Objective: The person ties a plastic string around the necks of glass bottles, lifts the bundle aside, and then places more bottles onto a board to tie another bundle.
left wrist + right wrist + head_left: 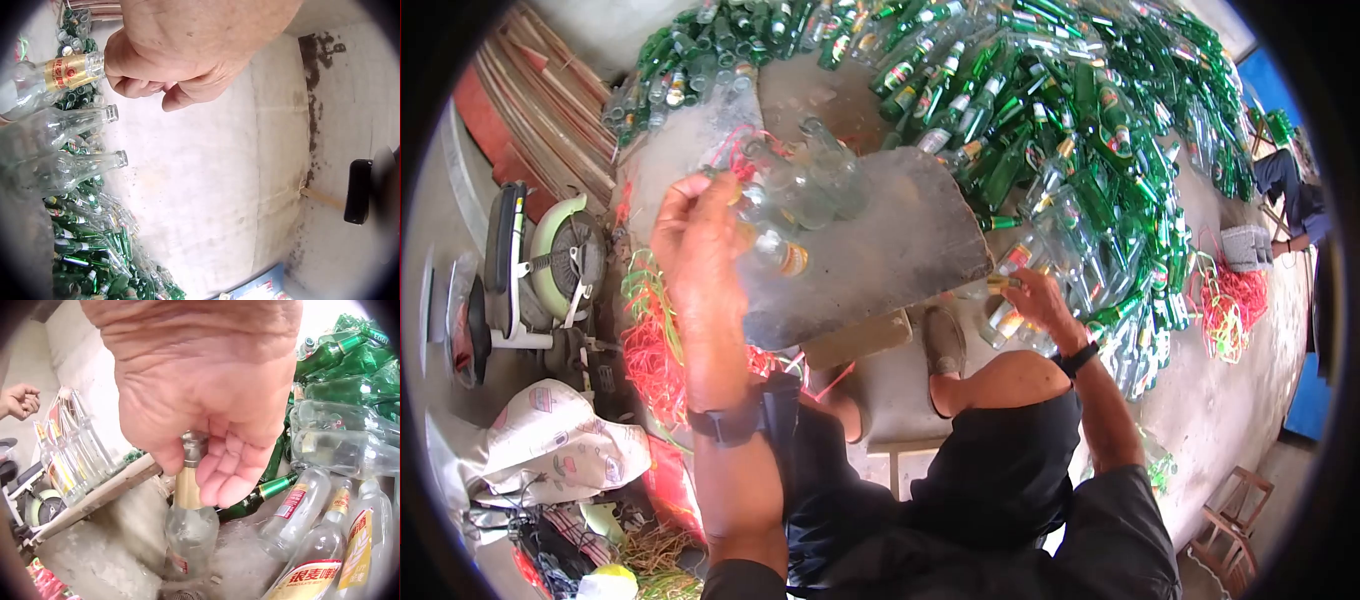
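Note:
My right hand grips a clear glass beer bottle by its gold-foiled neck, thumb on one side and fingers on the other. The bottle stands low beside the grey board table, its base near the floor. Over the table's left end is my left hand, fingers loosely curled with nothing in them. Several clear bottles stand upright on the board next to it. A gold-necked bottle overlaps the left hand's edge in the left wrist view; the right wrist view shows a gap between them.
A large heap of green and clear bottles spreads across the back and right. Labelled clear bottles lie close to the right hand. Red plastic string lies left of the table, near a wheeled frame. Another person sits far right.

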The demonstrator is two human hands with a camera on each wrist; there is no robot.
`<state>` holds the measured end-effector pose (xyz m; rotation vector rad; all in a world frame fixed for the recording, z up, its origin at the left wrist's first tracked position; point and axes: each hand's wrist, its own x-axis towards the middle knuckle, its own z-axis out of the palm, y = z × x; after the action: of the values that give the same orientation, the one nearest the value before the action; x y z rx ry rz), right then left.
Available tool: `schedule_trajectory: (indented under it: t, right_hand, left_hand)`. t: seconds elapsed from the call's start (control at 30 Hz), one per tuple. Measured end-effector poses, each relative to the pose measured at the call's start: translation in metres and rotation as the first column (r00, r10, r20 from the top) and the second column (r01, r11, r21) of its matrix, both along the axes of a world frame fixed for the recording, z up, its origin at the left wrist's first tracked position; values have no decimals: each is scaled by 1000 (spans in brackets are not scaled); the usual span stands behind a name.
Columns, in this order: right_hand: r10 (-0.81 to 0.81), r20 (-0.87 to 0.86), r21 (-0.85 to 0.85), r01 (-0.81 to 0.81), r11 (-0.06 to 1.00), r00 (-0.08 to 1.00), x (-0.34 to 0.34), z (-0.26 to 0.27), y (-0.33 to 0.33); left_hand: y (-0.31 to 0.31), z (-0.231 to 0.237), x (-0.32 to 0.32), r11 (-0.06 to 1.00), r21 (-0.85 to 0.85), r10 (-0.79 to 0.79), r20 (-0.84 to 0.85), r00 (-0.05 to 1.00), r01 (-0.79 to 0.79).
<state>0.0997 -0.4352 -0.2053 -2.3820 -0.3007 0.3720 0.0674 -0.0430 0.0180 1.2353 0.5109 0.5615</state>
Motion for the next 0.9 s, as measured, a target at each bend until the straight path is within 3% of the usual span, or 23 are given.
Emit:
schedule_trajectory:
  t: [0.07, 0.13, 0.23, 0.33, 0.4, 0.53, 0.57, 0.73, 0.9]
  right_hand:
    - [-95, 65, 8, 95, 995, 993, -8, 3, -1]
    - [-127, 104, -116, 139, 984, 986, -12, 14, -3]
    - [-149, 225, -100, 175, 979, 963, -20, 38, -7]
    - [-169, 217, -182, 210, 960, 961, -26, 78, -13]
    - [-240, 268, -174, 292, 941, 933, -27, 92, -22]
    - [-263, 337, -88, 308, 947, 904, -24, 144, -27]
    - [-205, 426, -109, 274, 955, 881, -26, 170, -15]
    - [-89, 466, -129, 168, 977, 880, -21, 244, 36]
    - [73, 496, -78, -40, 996, 865, 1, 267, 98]
  left_hand:
    - [10, -11, 0, 1000, 8, -5, 34, 999, 5]
    - [9, -12, -1, 999, -12, -30, 45, 999, 30]
    - [9, -9, -2, 1000, -8, -10, 41, 999, 10]
    - [11, -9, -4, 1000, -24, -9, 43, 999, 10]
    - [9, -5, -5, 1000, -27, 7, 54, 999, -6]
    - [15, -4, -8, 999, -33, 17, 11, 1000, -17]
    - [14, 0, -8, 999, -37, 32, 29, 999, -31]
    - [23, 2, -13, 997, -30, 73, 64, 995, -71]
    - [31, -5, -14, 995, -24, 100, 99, 990, -98]
